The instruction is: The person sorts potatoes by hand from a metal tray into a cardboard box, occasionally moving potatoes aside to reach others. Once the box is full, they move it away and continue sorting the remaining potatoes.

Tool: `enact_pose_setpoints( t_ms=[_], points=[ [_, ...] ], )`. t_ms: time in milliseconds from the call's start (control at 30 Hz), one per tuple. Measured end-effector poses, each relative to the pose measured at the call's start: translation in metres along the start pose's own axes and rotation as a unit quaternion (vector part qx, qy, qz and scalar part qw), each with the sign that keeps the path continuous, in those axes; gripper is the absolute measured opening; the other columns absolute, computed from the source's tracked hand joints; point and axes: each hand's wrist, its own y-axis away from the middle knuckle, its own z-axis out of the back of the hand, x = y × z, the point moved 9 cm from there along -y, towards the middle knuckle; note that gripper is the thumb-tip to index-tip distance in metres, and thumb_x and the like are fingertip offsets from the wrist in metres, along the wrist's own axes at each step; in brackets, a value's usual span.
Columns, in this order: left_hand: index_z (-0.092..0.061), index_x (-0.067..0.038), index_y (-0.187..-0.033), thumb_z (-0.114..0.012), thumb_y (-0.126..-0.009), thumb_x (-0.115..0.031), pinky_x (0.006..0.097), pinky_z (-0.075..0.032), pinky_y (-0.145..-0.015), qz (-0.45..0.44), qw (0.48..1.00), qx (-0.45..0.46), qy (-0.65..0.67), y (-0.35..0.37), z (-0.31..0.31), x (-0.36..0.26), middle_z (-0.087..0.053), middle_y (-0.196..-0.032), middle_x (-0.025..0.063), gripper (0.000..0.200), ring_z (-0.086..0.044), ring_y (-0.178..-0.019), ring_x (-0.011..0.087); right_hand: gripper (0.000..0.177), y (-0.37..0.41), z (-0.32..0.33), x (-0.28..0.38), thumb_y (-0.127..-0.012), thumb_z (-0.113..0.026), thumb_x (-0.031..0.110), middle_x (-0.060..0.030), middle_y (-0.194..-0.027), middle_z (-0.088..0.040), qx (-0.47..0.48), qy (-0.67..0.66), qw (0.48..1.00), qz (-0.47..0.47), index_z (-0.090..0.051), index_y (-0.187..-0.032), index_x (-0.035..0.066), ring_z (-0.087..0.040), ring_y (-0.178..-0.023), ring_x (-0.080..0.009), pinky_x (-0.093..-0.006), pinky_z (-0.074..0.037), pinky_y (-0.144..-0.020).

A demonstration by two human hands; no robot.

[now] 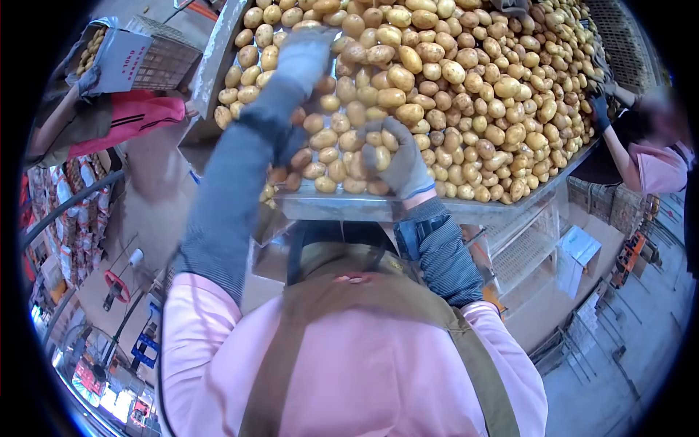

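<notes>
Before me, potatoes (pixel 507 87) lie on the table (pixel 320 207), heaped thicker toward my right. Well off to my left, a person (pixel 142 120) is beside a carton (pixel 129 62) (more potatoes in it), with another person (pixel 659 164) at the table's right side.

Well over a hundred potatoes (pixel 510 88), too many to count exactly; one surface (pixel 335 207); two gloved hands, one left hand (pixel 302 62) and one right hand (pixel 400 159); two other people (pixel 659 166); one printed carton (pixel 122 61).
</notes>
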Motion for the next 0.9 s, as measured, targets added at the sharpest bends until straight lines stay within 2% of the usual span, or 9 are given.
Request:
enact_pose_setpoints(
  t_ms=[200,300,367,433,533,633,667,767,900],
  points=[
    [-0.065,-0.012,-0.119,-0.059,-0.092,-0.018,0.044,-0.052,-0.09,0.018,0.988,0.155,-0.013,-0.046,-0.039,0.026,-0.067,-0.111,0.0152,0.028,-0.065,-0.106,0.0332,0.047,0.02,-0.014,0.004,-0.085,-0.07,0.002,-0.0132,-0.12,-0.065,0.056,-0.049,0.994,-0.075,-0.053,-0.129,-0.002,-0.066,-0.106,-0.0197,-0.0304,-0.054,-0.087],
    [-0.064,-0.014,-0.126,-0.063,-0.094,-0.027,0.0434,-0.052,-0.088,0.07,0.965,-0.094,0.235,0.004,0.026,0.011,-0.067,-0.111,0.0137,0.035,-0.066,-0.099,0.0334,0.06,0.021,-0.013,0.023,-0.083,-0.072,0.002,-0.015,-0.128,-0.063,0.044,-0.105,0.989,-0.098,-0.049,-0.138,-0.001,-0.065,-0.109,-0.0207,-0.0306,-0.053,-0.092],
    [-0.065,-0.016,-0.127,-0.066,-0.093,-0.028,0.0427,-0.052,-0.089,0.138,0.948,0.157,0.242,0.061,0.013,-0.045,-0.068,-0.117,0.0121,0.036,-0.066,-0.102,0.0302,0.064,0.024,-0.01,0.006,-0.082,-0.072,0.002,-0.0143,-0.131,-0.062,0.014,-0.163,0.983,-0.078,-0.048,-0.141,0.002,-0.064,-0.112,-0.0214,-0.031,-0.053,-0.095],
    [-0.065,-0.017,-0.128,-0.066,-0.091,-0.022,0.0402,-0.052,-0.091,-0.051,0.971,0.039,0.228,0.102,0.042,-0.1,-0.068,-0.12,0.0102,0.037,-0.066,-0.106,0.0275,0.065,0.032,-0.008,0.002,-0.081,-0.071,0.002,-0.0134,-0.132,-0.061,0.026,-0.154,0.986,-0.059,-0.049,-0.142,0.003,-0.063,-0.115,-0.0219,-0.0308,-0.052,-0.096],
    [-0.063,-0.019,-0.129,-0.062,-0.086,-0.01,0.0378,-0.053,-0.09,0.041,0.992,0.118,0.0,0.111,0.002,-0.066,-0.066,-0.123,0.0072,0.043,-0.066,-0.103,0.0297,0.064,0.044,-0.004,0.004,-0.081,-0.07,0.001,-0.0119,-0.134,-0.061,0.073,-0.067,0.994,-0.042,-0.05,-0.142,0.005,-0.062,-0.118,-0.0226,-0.0301,-0.053,-0.094],
    [-0.064,-0.016,-0.124,-0.061,-0.087,-0.012,0.041,-0.053,-0.086,0.017,0.981,0.192,0.019,0.093,-0.023,-0.055,-0.063,-0.112,0.0112,0.037,-0.065,-0.101,0.0313,0.063,0.056,-0.007,-0.004,-0.083,-0.066,-0.004,-0.0103,-0.135,-0.059,0.1,-0.04,0.992,-0.064,-0.049,-0.143,0.007,-0.061,-0.12,-0.0238,-0.0298,-0.056,-0.089],
    [-0.063,-0.013,-0.123,-0.061,-0.091,-0.014,0.0415,-0.054,-0.083,0.041,0.978,0.192,0.068,0.084,-0.026,-0.047,-0.063,-0.113,0.0136,0.033,-0.064,-0.101,0.033,0.066,0.065,-0.016,-0.015,-0.086,-0.063,-0.006,-0.0129,-0.138,-0.058,0.117,-0.271,0.942,-0.16,-0.043,-0.147,0.007,-0.062,-0.122,-0.0246,-0.0294,-0.058,-0.086],
    [-0.062,-0.01,-0.128,-0.064,-0.095,-0.022,0.0407,-0.053,-0.085,0.119,0.95,-0.002,0.289,0.102,0.046,-0.071,-0.065,-0.118,0.016,0.035,-0.066,-0.1,0.0332,0.069,0.073,-0.011,-0.008,-0.089,-0.063,-0.003,-0.0157,-0.138,-0.058,0.067,-0.326,0.933,-0.139,-0.035,-0.151,0.007,-0.061,-0.124,-0.0239,-0.0288,-0.057,-0.085],
    [-0.06,-0.01,-0.135,-0.064,-0.096,-0.019,0.0397,-0.053,-0.089,-0.105,0.953,-0.011,0.284,0.148,0.062,-0.2,-0.069,-0.115,0.0158,0.04,-0.067,-0.102,0.032,0.062,0.091,0.01,-0.033,-0.093,-0.062,0.0,-0.0177,-0.136,-0.058,0.017,-0.177,0.983,-0.038,-0.034,-0.148,0.0,-0.065,-0.116,-0.0276,-0.0355,-0.058,-0.088]
  ],
)
